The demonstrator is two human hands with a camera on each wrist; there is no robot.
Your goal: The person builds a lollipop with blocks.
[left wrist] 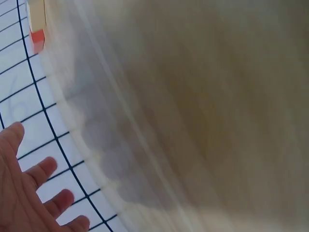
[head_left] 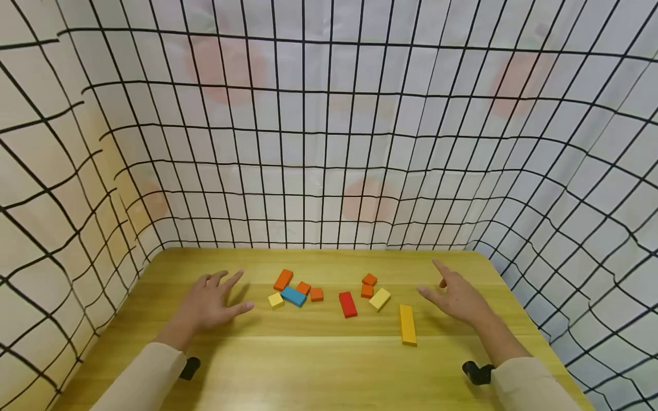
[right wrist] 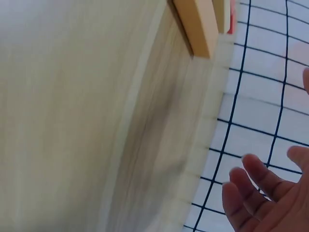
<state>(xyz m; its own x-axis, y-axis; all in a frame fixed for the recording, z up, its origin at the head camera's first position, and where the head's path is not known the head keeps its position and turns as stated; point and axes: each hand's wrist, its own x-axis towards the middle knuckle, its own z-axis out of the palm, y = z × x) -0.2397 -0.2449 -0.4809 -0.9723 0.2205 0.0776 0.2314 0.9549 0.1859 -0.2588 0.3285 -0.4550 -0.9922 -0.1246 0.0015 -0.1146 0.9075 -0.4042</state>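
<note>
My left hand (head_left: 208,302) hovers over the left of the table with its fingers spread, holding nothing. Nearest to it lie a small pale yellow block (head_left: 276,300), a blue block (head_left: 294,296) and an orange block (head_left: 283,279). Two small orange blocks (head_left: 316,294) lie just right of the blue one. On the other side my right hand (head_left: 457,297) is raised, fingers loosely extended and the palm bare. A long yellow block (head_left: 408,325) is closest to it, with a pale yellow block (head_left: 380,299) beyond. In the right wrist view the long block (right wrist: 197,26) shows at the top.
A red block (head_left: 348,305) lies mid-table, and two small orange blocks (head_left: 367,291) sit together right of it. The wooden table (head_left: 308,371) is bordered by a black wire grid (head_left: 329,134) in front of pale sheets, at the back and both sides.
</note>
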